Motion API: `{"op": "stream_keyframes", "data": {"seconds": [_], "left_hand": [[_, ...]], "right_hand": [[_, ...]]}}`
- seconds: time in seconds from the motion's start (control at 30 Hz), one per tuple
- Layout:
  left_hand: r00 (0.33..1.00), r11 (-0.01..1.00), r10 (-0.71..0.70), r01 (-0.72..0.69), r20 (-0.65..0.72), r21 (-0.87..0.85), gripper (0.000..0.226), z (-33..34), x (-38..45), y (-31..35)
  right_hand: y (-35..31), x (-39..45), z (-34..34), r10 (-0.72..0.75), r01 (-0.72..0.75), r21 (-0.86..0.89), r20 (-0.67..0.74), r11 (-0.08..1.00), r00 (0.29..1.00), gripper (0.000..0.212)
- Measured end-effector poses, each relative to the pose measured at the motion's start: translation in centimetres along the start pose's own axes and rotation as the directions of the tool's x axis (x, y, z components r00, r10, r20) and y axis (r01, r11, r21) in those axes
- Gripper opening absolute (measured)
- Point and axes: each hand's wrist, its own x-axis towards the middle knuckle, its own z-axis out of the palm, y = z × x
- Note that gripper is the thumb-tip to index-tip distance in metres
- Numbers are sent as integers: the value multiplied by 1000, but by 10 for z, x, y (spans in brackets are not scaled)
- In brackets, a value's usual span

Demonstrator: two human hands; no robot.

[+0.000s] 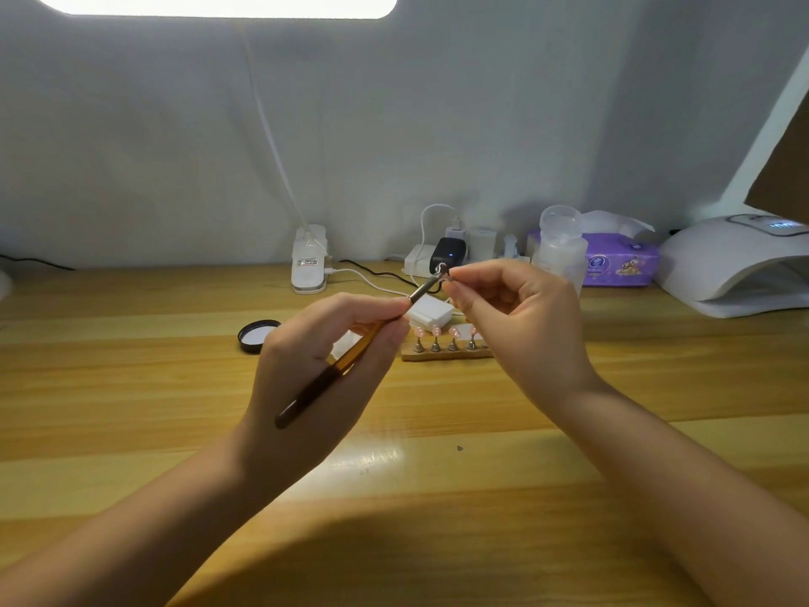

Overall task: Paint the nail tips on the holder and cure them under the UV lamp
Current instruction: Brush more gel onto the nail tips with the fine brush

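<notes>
We see a wooden desk (pixel 437 475) of pale planks running to a grey-white wall, lit from overhead. Nearest us, the left hand (pixel 315 370) grips a nail brush (pixel 350 354), fingers curled round its handle; its long axis runs from the dark butt end, low and toward us, up and right to the metal ferrule. The right hand (pixel 521 317) pinches something small at the brush tip, though we cannot tell what. Just behind the hands stands the wooden holder (pixel 442 353) with pink nail tips (pixel 455 332). A black jar lid (pixel 256 335) lies to its left. At the far right edge sits the white UV lamp (pixel 735 265), with a purple tissue pack (pixel 617 260) beside it.
</notes>
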Motion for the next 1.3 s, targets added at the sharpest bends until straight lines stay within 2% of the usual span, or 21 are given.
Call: {"op": "stream_keyframes", "data": {"seconds": [0.17,0.3,0.53,0.73,0.93,1.13,1.3], "left_hand": [[1000,1000,13,-13,-29,7,12,-1,0,2],[999,1000,7,-7,-53,3,17,0,1,3],[1000,999,-23,23,1,-26,20,-2,-1,4],[998,999,-34,32,-52,-39,18,0,0,4],[999,998,-46,46,1,-50,15,0,-3,2],[997,998,-51,50,-49,-24,16,0,-1,4],[998,997,-67,66,-19,-34,18,1,-2,1]], "right_hand": [[-1,0,1,4,-4,13,4,1000,1000,17],[0,0,0,-6,6,13,13,1000,1000,17],[2,-1,1,0,0,-20,16,1000,1000,21],[2,-2,1,1,0,-41,23,999,1000,19],[4,-3,2,20,-19,-57,24,998,999,18],[4,-3,3,9,-7,-67,28,998,1000,17],[5,-4,3,5,-2,-91,36,996,999,18]]}}
